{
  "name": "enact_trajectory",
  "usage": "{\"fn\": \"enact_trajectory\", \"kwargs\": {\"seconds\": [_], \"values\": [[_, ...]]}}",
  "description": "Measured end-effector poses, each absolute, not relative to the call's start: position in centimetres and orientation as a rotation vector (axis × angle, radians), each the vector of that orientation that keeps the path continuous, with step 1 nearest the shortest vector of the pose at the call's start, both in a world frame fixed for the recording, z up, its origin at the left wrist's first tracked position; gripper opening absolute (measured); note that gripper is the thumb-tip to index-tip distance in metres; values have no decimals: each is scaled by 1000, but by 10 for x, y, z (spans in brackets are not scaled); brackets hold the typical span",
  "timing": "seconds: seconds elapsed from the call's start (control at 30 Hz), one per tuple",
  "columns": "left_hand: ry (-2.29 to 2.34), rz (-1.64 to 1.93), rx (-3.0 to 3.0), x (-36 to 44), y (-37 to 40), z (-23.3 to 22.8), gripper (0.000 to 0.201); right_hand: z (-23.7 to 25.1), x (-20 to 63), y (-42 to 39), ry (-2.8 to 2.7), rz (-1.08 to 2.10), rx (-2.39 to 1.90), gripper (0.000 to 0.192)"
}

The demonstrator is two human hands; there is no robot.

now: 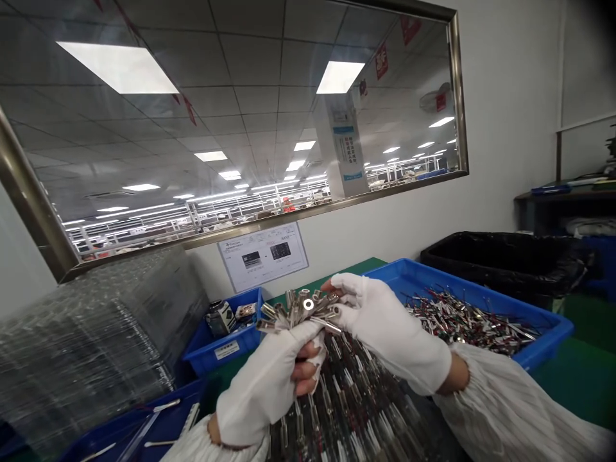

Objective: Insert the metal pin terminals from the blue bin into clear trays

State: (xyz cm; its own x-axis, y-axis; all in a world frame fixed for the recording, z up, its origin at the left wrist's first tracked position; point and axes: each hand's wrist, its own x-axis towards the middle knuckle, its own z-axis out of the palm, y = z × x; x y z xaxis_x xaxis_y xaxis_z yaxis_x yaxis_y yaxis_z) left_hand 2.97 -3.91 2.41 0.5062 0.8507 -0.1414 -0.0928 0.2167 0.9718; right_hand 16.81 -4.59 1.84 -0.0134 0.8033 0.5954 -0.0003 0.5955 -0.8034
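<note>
Head view: the white-gloved left hand (267, 378) is gripping a bunch of silver metal ring-terminal leads (301, 311), fingers closed around the stems (bare fingertips showing). The white-gloved right hand (385, 327) is touching the bunch's right side, fingers curled onto the terminals. Both are hovering above the green bench (584, 378), left of the large blue plastic tray (548, 333) of similar leads.
</note>
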Motion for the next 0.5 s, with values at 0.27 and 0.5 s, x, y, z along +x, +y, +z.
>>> {"fn": "enact_trajectory", "kwargs": {"seconds": [0.27, 0.5], "values": [[881, 757, 1212, 32, -42, 30, 23, 23, 171, -45, -1314, 941, -621, 10], [813, 712, 1249, 24, -51, 36, 25, 30, 173, -60, -1364, 869, -713, 7]]}}
